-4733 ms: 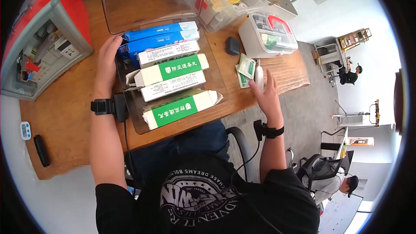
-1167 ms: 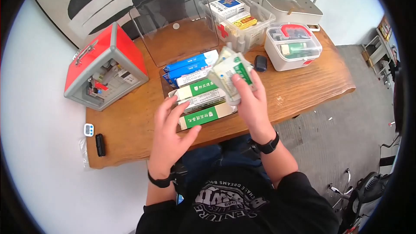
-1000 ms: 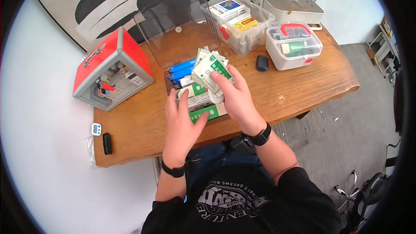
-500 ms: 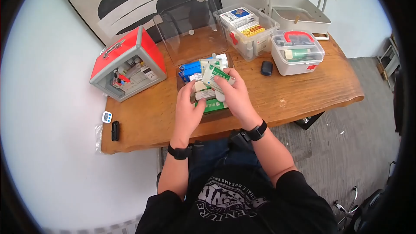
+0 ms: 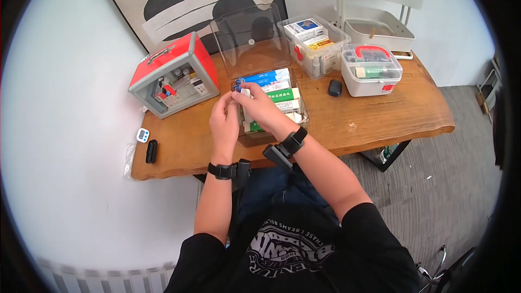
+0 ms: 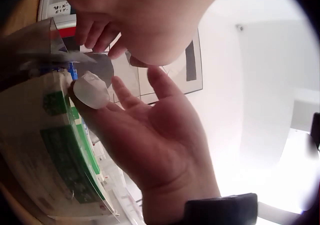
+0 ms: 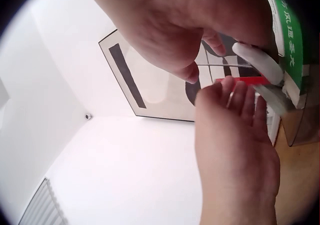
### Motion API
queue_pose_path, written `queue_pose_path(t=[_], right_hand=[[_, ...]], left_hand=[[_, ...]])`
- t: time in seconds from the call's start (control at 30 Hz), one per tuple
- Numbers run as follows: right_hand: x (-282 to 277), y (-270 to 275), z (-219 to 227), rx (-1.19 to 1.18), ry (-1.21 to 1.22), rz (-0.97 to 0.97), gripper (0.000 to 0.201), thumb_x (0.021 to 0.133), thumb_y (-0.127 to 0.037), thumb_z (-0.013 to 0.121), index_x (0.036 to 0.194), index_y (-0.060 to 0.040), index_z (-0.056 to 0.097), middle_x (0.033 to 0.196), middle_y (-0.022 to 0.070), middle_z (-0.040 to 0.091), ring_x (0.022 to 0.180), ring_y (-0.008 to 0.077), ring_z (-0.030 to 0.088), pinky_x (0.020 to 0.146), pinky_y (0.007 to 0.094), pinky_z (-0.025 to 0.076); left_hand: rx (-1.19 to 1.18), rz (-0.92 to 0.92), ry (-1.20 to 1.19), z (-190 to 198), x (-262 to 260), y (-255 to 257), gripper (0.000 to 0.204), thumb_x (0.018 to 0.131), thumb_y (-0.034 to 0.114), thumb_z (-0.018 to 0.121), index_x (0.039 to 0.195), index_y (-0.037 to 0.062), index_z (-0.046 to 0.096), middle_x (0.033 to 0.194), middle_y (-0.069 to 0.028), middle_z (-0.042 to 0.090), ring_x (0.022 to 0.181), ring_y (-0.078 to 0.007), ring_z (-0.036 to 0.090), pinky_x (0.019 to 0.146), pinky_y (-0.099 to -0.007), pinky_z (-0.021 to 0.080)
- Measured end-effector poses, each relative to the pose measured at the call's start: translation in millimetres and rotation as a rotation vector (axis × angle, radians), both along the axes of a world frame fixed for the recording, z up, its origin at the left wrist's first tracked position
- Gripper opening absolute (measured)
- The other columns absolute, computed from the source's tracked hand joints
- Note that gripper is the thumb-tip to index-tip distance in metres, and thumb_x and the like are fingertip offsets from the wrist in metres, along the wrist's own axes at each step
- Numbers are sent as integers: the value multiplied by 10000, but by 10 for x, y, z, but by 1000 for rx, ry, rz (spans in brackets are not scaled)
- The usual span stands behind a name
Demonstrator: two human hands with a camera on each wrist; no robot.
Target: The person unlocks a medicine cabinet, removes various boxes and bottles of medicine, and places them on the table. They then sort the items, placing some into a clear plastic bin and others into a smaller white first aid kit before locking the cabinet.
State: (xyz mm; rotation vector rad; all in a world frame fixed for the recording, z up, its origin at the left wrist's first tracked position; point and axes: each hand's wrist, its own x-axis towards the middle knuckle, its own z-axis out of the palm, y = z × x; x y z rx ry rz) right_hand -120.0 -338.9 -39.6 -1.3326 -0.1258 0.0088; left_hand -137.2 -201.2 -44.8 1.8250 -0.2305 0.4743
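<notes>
Both hands meet over the left side of a tinted clear box (image 5: 255,140) packed with blue, white and green-and-white cartons (image 5: 283,95). The left hand (image 5: 224,125) has its fingers loosely extended, close to the right thumb. A blurred thin, flat thing (image 7: 274,98) appears by the left fingertips in the right wrist view; whether it is held cannot be told. The right hand (image 5: 261,109), above and to the right, holds a smooth white oval object (image 6: 91,91) against its fingers. In the head view the hands partly hide the box's left side.
The box's clear lid (image 5: 251,57) stands raised behind. A red-and-grey cabinet (image 5: 176,76) is at left; a clear bin (image 5: 332,65), a white case (image 5: 369,82) and a dark small case (image 5: 335,88) are at right. A timer (image 5: 143,135) lies front left.
The right hand has moved left, close to the left hand. The green-and-white packets fanned in it half a second ago no longer show clearly there. The head view has shifted.
</notes>
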Motion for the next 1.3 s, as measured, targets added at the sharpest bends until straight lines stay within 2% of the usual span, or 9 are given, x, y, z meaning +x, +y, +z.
queue_pose_path(t=[0.17,0.23,0.3,0.37,0.43,0.5,0.7,1.03,1.3], right_hand=[[-91,-306,-3,73,-102,-99,625,1038,-312,691,1545,-16,478,1536,189,519,1353,236,525,1078,358,455],[-82,-633,-42,63,-225,-293,486,1044,-253,666,1456,-14,570,1384,129,634,1223,201,590,1007,336,488],[-18,-1057,-134,-43,-322,-539,314,1048,-188,634,1282,17,682,1158,73,724,1061,161,636,937,314,513],[182,-1742,-624,-361,-255,-810,272,1011,-155,623,1187,32,714,1128,161,755,1042,229,693,929,328,531],[122,-1976,-967,-581,-140,-712,316,994,-211,655,1218,1,725,1252,225,711,1126,322,677,1006,383,521],[-155,-1984,-1251,-1450,-481,-889,347,962,-258,700,1226,-38,744,1404,251,626,1228,404,619,1088,462,486],[-257,-2069,-1306,-1186,-277,-656,328,920,-232,752,1206,-72,764,1539,258,513,1322,451,547,1114,509,467],[-528,-1924,-1211,-1027,-386,-751,523,884,-59,746,1384,-52,593,1431,257,514,1317,453,529,1105,484,479],[-597,-1931,-1153,-798,-213,-791,442,916,-29,730,1320,-9,551,1259,182,548,1129,317,605,921,377,528]], left_hand=[[71,69,-51,-193,48,105,328,1050,135,614,1319,-41,681,1234,-188,750,1148,-269,715,998,-368,545],[2,55,-76,-193,18,80,326,1048,144,624,1312,-37,686,1235,-193,744,1146,-282,714,991,-374,544],[270,-85,-212,-114,-74,50,345,1021,189,676,1284,-34,696,1258,-227,702,1212,-344,661,1034,-412,516],[440,5,-265,-169,-85,-11,369,1002,211,698,1283,-28,693,1276,-232,680,1245,-367,628,1061,-425,496],[645,85,-304,-223,-89,-27,394,982,233,721,1282,-22,691,1293,-236,658,1278,-389,595,1089,-437,476],[390,91,-108,-270,-37,-28,415,967,291,743,1233,-21,682,1312,-244,631,1312,-404,550,1096,-450,461],[201,32,78,-566,66,86,360,1000,299,708,1180,-11,685,1319,-240,617,1269,-409,576,1089,-452,461],[208,84,24,-538,-11,52,336,1048,288,627,1196,-5,699,1264,-219,660,1196,-395,623,1035,-426,493],[279,3,159,-437,-50,87,402,1051,346,615,1289,31,693,1378,-251,584,1227,-449,607,1051,-456,505]])
